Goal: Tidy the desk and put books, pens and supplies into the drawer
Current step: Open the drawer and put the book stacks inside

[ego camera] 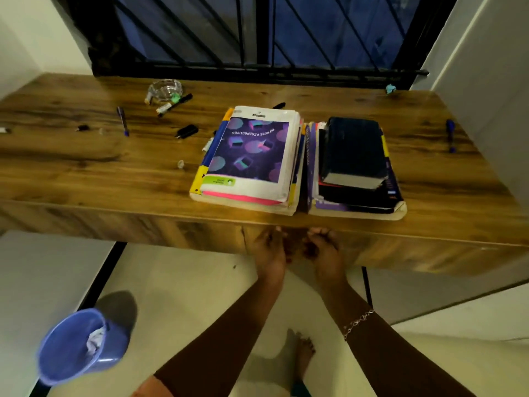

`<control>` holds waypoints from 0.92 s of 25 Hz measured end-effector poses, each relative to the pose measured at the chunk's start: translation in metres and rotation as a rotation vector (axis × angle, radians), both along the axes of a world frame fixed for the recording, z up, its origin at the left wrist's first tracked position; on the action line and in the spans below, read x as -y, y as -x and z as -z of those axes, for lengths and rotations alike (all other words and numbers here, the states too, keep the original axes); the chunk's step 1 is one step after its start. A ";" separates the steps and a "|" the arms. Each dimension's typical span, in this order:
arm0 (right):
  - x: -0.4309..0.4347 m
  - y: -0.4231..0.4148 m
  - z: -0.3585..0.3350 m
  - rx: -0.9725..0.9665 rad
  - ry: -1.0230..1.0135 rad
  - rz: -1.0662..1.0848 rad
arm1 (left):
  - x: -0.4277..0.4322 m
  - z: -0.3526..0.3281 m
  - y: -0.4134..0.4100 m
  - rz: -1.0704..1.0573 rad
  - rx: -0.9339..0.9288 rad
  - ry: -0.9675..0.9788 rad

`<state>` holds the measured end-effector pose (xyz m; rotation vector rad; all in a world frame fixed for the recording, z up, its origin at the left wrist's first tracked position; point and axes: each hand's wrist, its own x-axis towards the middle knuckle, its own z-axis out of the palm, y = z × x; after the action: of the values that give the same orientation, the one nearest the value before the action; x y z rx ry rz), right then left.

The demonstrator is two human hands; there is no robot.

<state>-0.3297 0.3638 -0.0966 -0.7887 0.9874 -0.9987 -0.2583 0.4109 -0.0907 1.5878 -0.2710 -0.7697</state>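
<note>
Here the drawer (395,249) is seen shut, its long front running left to right just under the surface (114,170). The left hand (270,250) and right hand (323,249) are held side by side against it, fingers curled, perhaps hooked on it. The books (249,156) are stacked right above.
</note>
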 end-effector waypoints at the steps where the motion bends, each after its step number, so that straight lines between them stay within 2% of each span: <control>1: -0.001 0.001 0.011 0.001 -0.163 0.013 | -0.007 0.009 -0.010 -0.050 -0.166 -0.038; 3: 0.003 0.007 0.034 -0.022 -0.423 0.071 | -0.021 0.030 -0.036 -0.101 -0.444 -0.052; 5: 0.013 0.017 0.054 -0.019 -0.550 0.119 | -0.028 0.050 -0.061 -0.160 -0.611 -0.050; 9: 0.027 0.023 0.086 -0.176 -0.535 0.064 | -0.025 0.076 -0.093 -0.235 -0.860 0.005; 10: 0.028 0.021 0.089 -0.167 -0.531 0.065 | -0.023 0.078 -0.096 -0.248 -0.887 0.031; 14: 0.036 0.018 0.086 0.131 -0.534 0.247 | -0.020 0.092 -0.099 -0.286 -0.916 0.169; 16: 0.037 0.020 0.078 0.195 -0.577 0.274 | -0.021 0.099 -0.099 -0.285 -0.922 0.256; 23: 0.015 0.038 0.086 0.079 -0.687 0.214 | -0.044 0.108 -0.091 -0.290 -0.857 0.144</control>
<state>-0.3673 0.3487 -0.1822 -0.0740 1.2600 -0.7814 -0.1669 0.4551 -0.1991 1.0111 0.5050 -1.0921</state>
